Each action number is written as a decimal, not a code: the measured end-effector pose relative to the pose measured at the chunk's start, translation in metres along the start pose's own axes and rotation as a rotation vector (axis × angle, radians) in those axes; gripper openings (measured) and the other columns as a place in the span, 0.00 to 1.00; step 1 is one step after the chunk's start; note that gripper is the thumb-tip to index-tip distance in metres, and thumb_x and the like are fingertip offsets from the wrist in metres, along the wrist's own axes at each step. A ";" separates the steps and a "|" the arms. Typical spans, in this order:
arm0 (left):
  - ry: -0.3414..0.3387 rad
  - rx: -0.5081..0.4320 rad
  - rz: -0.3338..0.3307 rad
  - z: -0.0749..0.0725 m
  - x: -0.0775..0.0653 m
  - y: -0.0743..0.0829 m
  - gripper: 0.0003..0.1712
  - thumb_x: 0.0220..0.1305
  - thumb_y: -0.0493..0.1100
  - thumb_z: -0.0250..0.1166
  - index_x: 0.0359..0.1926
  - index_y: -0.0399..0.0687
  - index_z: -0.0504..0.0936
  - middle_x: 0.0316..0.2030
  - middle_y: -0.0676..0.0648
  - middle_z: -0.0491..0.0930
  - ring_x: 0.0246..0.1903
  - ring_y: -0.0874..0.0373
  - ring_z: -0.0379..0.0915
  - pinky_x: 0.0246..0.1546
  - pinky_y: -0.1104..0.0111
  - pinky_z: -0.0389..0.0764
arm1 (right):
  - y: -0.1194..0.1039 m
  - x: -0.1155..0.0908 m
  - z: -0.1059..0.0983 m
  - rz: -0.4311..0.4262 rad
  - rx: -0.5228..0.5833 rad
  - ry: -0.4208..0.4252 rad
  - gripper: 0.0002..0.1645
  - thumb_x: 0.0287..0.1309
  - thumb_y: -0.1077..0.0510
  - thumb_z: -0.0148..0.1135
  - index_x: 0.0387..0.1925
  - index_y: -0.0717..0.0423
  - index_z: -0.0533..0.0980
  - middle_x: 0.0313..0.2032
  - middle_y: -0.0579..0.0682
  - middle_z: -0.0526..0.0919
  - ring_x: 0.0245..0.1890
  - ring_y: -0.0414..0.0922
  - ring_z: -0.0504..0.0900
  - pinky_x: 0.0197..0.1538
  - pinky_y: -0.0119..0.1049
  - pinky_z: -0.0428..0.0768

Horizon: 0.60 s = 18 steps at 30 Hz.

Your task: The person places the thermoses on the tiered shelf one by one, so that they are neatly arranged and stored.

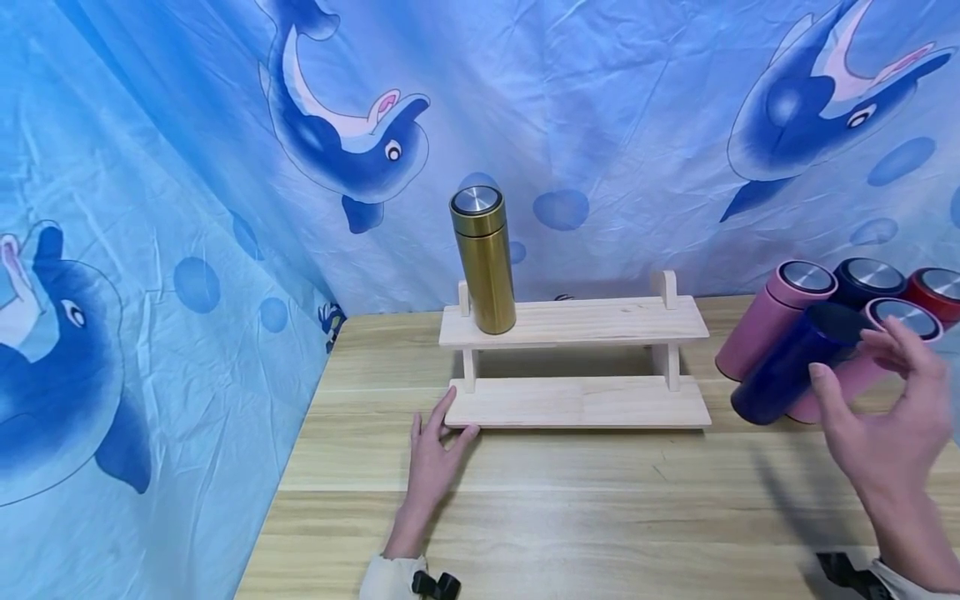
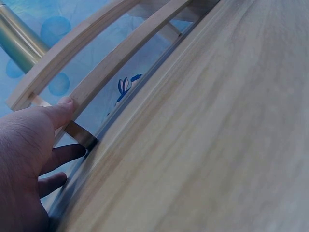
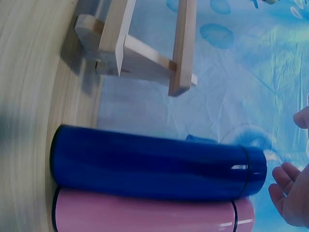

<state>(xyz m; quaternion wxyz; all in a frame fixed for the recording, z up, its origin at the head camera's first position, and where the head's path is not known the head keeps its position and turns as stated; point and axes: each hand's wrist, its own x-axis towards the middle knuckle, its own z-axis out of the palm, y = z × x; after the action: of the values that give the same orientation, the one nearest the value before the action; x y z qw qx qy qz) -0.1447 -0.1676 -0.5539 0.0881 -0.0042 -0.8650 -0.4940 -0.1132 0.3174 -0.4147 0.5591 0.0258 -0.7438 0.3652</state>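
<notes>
A two-tier wooden shelf (image 1: pixel 577 400) stands on the table against the cloth. My left hand (image 1: pixel 433 460) holds the left front corner of its lower board, thumb (image 2: pixel 62 110) at the front edge and fingers around the end. A gold thermos bottle (image 1: pixel 486 267) stands upright at the left of the upper board. At the right, my right hand (image 1: pixel 896 408) is beside the top of a dark blue thermos bottle (image 1: pixel 787 367), fingers spread. In the right wrist view a gap shows between the fingertips (image 3: pixel 280 193) and the blue bottle's cap.
Two pink thermos bottles (image 1: pixel 761 321), another dark blue one (image 1: pixel 870 273) and a red one (image 1: pixel 937 287) stand close around the blue bottle. A blue dolphin-print cloth (image 1: pixel 600 125) hangs behind and to the left of the wood-grain table (image 1: pixel 585 517).
</notes>
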 end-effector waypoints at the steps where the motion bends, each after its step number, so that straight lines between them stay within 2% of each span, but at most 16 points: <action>1: 0.000 -0.001 0.001 0.000 0.000 0.000 0.45 0.72 0.51 0.78 0.84 0.58 0.70 0.56 0.34 0.90 0.62 0.38 0.86 0.89 0.45 0.33 | 0.002 0.001 -0.001 0.003 -0.001 0.013 0.48 0.67 0.36 0.71 0.63 0.77 0.75 0.59 0.66 0.88 0.59 0.22 0.77 0.70 0.22 0.72; 4: -0.002 -0.005 0.003 0.000 0.000 0.000 0.45 0.72 0.52 0.78 0.85 0.58 0.69 0.56 0.35 0.90 0.62 0.37 0.86 0.89 0.44 0.33 | 0.009 0.001 -0.007 0.029 -0.038 0.011 0.45 0.69 0.40 0.70 0.65 0.77 0.74 0.62 0.57 0.86 0.63 0.24 0.74 0.74 0.26 0.69; 5: 0.001 -0.009 0.003 0.000 0.000 0.000 0.46 0.72 0.52 0.78 0.85 0.59 0.69 0.56 0.34 0.90 0.62 0.37 0.86 0.89 0.44 0.33 | 0.011 0.002 -0.009 0.043 -0.059 0.005 0.43 0.69 0.42 0.69 0.66 0.77 0.73 0.64 0.54 0.85 0.65 0.28 0.74 0.75 0.28 0.68; 9: 0.029 -0.015 0.023 0.002 -0.001 -0.002 0.45 0.71 0.57 0.77 0.84 0.63 0.70 0.59 0.31 0.88 0.60 0.34 0.87 0.88 0.41 0.36 | 0.026 0.002 -0.023 0.094 -0.202 -0.047 0.38 0.74 0.48 0.62 0.73 0.70 0.72 0.72 0.56 0.79 0.75 0.50 0.72 0.81 0.41 0.63; 11: 0.050 -0.006 0.051 0.002 -0.002 -0.003 0.45 0.71 0.60 0.77 0.84 0.63 0.71 0.58 0.30 0.88 0.58 0.32 0.88 0.88 0.40 0.39 | 0.037 0.005 -0.030 0.101 -0.287 -0.074 0.35 0.78 0.49 0.59 0.76 0.65 0.72 0.77 0.62 0.75 0.78 0.60 0.70 0.84 0.48 0.63; 12: 0.059 0.000 0.063 0.003 -0.002 -0.004 0.45 0.71 0.60 0.77 0.84 0.62 0.72 0.56 0.30 0.88 0.57 0.32 0.88 0.87 0.39 0.40 | 0.042 0.006 -0.033 0.101 -0.311 -0.082 0.34 0.79 0.49 0.58 0.77 0.63 0.72 0.78 0.61 0.73 0.79 0.61 0.69 0.84 0.49 0.63; 14: 0.064 0.010 0.070 0.003 -0.002 -0.005 0.45 0.71 0.60 0.77 0.83 0.61 0.72 0.54 0.30 0.89 0.56 0.33 0.89 0.87 0.40 0.41 | 0.053 0.010 -0.037 0.097 -0.336 -0.100 0.33 0.79 0.49 0.57 0.78 0.58 0.73 0.80 0.53 0.72 0.80 0.59 0.68 0.83 0.51 0.64; 18: 0.039 0.012 0.045 0.002 0.000 -0.004 0.45 0.70 0.54 0.79 0.83 0.58 0.72 0.54 0.33 0.90 0.58 0.36 0.89 0.88 0.42 0.38 | 0.071 0.012 -0.037 0.087 -0.279 -0.113 0.31 0.79 0.51 0.56 0.76 0.56 0.76 0.80 0.38 0.69 0.81 0.53 0.67 0.81 0.45 0.64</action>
<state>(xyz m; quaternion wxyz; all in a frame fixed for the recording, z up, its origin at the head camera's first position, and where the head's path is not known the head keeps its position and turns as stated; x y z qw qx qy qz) -0.1452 -0.1681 -0.5585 0.1162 -0.0133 -0.8656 -0.4868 -0.1193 0.3948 -0.4365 0.4980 -0.0639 -0.8182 0.2801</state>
